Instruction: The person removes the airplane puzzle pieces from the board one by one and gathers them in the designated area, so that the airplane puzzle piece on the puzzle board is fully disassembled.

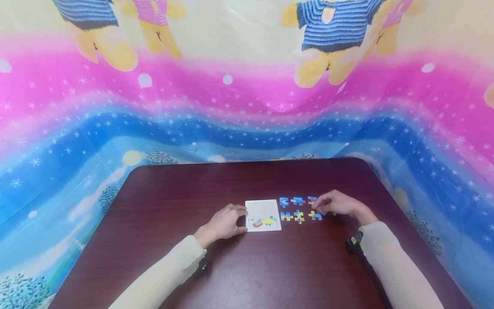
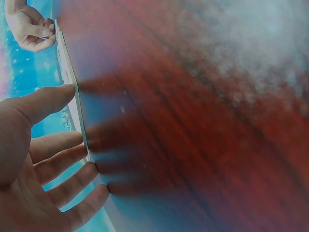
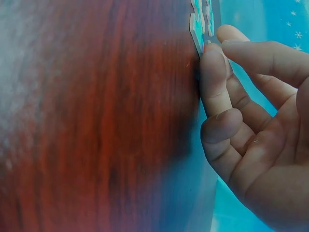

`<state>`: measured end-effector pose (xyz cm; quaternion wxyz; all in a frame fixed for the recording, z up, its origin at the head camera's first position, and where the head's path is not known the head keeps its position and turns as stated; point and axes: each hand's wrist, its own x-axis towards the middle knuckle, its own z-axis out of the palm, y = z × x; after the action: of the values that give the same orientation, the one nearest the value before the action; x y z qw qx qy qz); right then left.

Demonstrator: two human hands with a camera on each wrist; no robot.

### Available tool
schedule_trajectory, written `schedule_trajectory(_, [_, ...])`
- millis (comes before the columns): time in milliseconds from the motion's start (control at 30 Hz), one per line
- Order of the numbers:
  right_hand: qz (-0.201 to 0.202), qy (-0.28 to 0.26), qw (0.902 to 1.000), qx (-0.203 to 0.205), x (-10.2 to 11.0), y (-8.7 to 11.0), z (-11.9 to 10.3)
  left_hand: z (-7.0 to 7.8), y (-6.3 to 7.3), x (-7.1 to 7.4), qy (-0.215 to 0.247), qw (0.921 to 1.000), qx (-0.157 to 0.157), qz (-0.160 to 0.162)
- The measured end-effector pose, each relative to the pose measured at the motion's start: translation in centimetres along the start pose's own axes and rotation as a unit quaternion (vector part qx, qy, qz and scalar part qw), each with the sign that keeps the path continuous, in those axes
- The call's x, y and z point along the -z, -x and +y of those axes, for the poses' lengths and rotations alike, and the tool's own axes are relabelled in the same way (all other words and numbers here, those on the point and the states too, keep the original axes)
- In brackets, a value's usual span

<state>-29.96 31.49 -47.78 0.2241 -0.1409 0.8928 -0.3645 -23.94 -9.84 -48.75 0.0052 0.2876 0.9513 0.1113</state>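
Observation:
In the head view, my left hand (image 1: 225, 221) rests at the left edge of a white square puzzle board (image 1: 263, 208), whose lower part shows a yellow and brown cartoon picture. In the left wrist view, the thumb and straight fingers touch the board's thin edge (image 2: 72, 79). Beyond the board's right side, my right hand (image 1: 339, 203) pinches a jigsaw piece (image 1: 311, 200) with thumb and fingertips, which partly hide it. Just below lies another piece (image 1: 315, 216), blue and yellow. The right wrist view shows this hand (image 3: 256, 116) with curled fingers beside the pieces.
Between the board and my right hand, other jigsaw pieces lie in two rows, with a blue piece (image 1: 297, 201) above and a yellow one (image 1: 299, 216) below. They lie on a dark red-brown table (image 1: 247, 266). A patterned cloth (image 1: 247, 98) hangs around its far sides.

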Motion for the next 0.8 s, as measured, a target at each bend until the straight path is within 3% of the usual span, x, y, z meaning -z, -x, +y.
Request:
schedule_trajectory(467, [0.005, -0.006, 0.9999, 0.008, -0.4, -1.0, -0.8, -0.2, -0.2, -0.1, 0.003, 1.0, -0.001, 0.004])
schedule_trajectory(800, [-0.001, -0.044, 0.9986, 0.028, -1.5, -1.8, -2.5, -0.2, 0.0, -0.1, 0.003, 1.0, -0.002, 0.002])
